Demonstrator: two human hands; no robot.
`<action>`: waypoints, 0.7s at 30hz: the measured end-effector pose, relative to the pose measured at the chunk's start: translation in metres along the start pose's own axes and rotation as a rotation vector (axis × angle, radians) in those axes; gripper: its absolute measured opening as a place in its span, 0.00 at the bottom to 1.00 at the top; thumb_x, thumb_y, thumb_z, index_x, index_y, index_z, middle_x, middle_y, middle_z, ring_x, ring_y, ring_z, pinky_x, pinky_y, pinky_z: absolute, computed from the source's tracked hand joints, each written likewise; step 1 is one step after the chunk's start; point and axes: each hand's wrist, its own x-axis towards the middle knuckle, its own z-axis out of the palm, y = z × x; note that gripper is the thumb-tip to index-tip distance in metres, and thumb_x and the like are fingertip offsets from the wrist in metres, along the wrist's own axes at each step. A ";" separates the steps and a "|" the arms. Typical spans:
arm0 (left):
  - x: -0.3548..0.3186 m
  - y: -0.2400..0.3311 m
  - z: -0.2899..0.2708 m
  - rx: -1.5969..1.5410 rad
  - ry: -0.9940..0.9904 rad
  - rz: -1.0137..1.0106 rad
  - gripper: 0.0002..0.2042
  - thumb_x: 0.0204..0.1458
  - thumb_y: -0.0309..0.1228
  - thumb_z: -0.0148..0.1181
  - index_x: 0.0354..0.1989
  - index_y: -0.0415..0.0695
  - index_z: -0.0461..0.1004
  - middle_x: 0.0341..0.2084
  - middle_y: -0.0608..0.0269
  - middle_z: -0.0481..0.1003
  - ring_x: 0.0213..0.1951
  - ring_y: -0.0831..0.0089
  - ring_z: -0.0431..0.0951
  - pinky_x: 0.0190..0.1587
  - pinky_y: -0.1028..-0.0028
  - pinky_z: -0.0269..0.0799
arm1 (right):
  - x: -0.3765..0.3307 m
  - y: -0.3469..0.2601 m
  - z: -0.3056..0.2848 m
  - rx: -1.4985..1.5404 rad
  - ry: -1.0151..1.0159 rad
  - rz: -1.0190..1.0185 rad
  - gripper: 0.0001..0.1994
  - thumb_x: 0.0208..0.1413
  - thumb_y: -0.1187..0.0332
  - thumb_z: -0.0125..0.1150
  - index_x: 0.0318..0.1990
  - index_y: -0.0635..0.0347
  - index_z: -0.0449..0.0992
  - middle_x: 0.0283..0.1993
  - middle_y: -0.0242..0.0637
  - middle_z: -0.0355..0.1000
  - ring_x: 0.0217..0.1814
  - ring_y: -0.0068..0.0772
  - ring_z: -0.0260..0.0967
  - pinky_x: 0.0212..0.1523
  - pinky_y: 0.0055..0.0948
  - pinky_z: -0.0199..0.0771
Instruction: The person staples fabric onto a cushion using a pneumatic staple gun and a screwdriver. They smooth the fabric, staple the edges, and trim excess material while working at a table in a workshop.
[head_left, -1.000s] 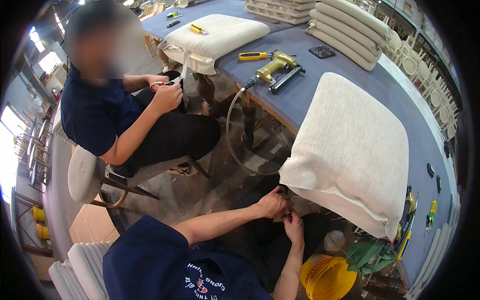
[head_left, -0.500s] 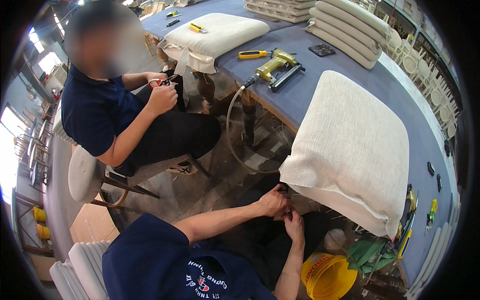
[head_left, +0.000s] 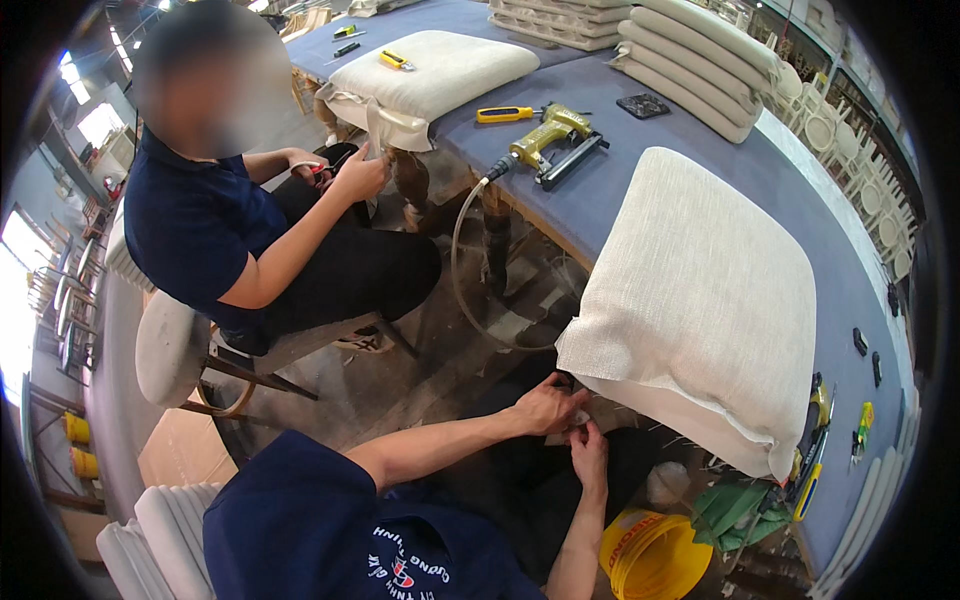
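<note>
My left hand (head_left: 548, 408) and my right hand (head_left: 589, 455) meet below the near corner of a cream fabric-covered seat cushion (head_left: 705, 290). The fingers of both are closed, close together at the fingertips. Between them shows a small pale scrap (head_left: 579, 419), too small to name; which hand grips it is unclear. The cushion lies on the blue-topped table (head_left: 625, 150), its near side overhanging the edge with loose fabric hanging down. Beyond it, a yellow-green staple gun (head_left: 553, 135) rests on its side, joined to an air hose (head_left: 456, 240).
A seated co-worker (head_left: 215, 220) at left holds red-handled scissors (head_left: 322, 171) beside another cushion (head_left: 440, 75). Cushion stacks (head_left: 690, 70) stand on the far table. A yellow bucket (head_left: 655, 560) and green cloth (head_left: 735, 510) are by my right arm. A yellow-handled tool (head_left: 809, 490) lies at the right edge.
My hands stay near the same spot, fingers shifted slightly, and a pale scrap now shows between them. The co-worker's hands have parted, the scissors now lower and away from the fabric strip.
</note>
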 end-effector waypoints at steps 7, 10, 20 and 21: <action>-0.004 -0.014 0.018 0.007 0.161 0.175 0.11 0.59 0.37 0.63 0.49 0.56 0.83 0.33 0.57 0.84 0.45 0.60 0.85 0.69 0.56 0.62 | -0.003 -0.009 -0.002 0.165 0.156 -0.059 0.15 0.71 0.65 0.64 0.58 0.66 0.78 0.38 0.48 0.83 0.36 0.45 0.83 0.41 0.42 0.81; -0.005 -0.016 0.017 0.027 0.106 0.148 0.10 0.59 0.39 0.63 0.47 0.55 0.82 0.31 0.57 0.83 0.44 0.61 0.85 0.68 0.56 0.63 | -0.006 -0.021 -0.009 0.223 0.127 -0.076 0.13 0.72 0.63 0.63 0.52 0.66 0.80 0.37 0.47 0.83 0.37 0.44 0.83 0.41 0.41 0.80; -0.008 -0.011 0.011 0.059 0.089 0.145 0.16 0.57 0.44 0.67 0.49 0.50 0.81 0.32 0.55 0.83 0.47 0.57 0.85 0.69 0.55 0.62 | -0.003 -0.016 -0.006 0.118 0.098 -0.072 0.13 0.72 0.64 0.59 0.53 0.65 0.80 0.35 0.53 0.81 0.37 0.54 0.82 0.42 0.47 0.79; -0.005 -0.010 0.011 0.074 0.079 0.157 0.17 0.57 0.44 0.67 0.50 0.50 0.81 0.33 0.55 0.83 0.48 0.57 0.84 0.69 0.55 0.62 | -0.003 -0.013 -0.006 0.100 0.117 -0.077 0.12 0.72 0.65 0.59 0.53 0.64 0.80 0.35 0.52 0.82 0.36 0.53 0.82 0.42 0.47 0.79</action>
